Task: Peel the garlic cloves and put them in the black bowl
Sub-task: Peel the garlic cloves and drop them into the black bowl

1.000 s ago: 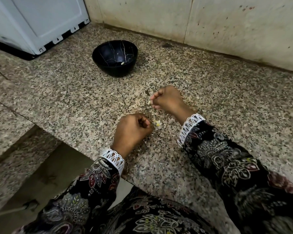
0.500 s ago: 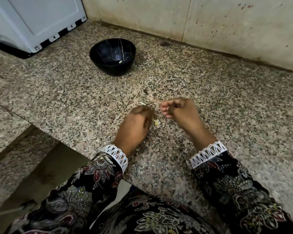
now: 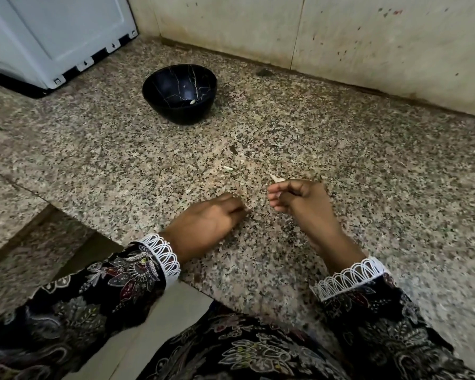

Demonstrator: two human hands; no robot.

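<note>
The black bowl (image 3: 176, 113) stands on the granite counter at the back left, with one peeled garlic clove (image 3: 193, 101) inside it. My right hand (image 3: 302, 204) hovers just above the counter, fingers curled, and a pale pointed garlic clove (image 3: 274, 178) sticks out of its fingertips. My left hand (image 3: 203, 223) lies knuckles up beside it, fingertips pressed down on the counter; whatever is under them is hidden. A small pale scrap (image 3: 227, 168) lies loose on the counter ahead of my left hand.
A white appliance (image 3: 52, 37) stands at the back left, close to the bowl. A stained wall (image 3: 340, 31) closes the back. The counter's edge (image 3: 137, 242) drops off by my left wrist. A dark speck (image 3: 233, 149) lies mid-counter.
My right hand has pulled back toward me and turned, now with a pale piece in its fingertips. My left hand slid forward and came down over the small yellowish bit.
</note>
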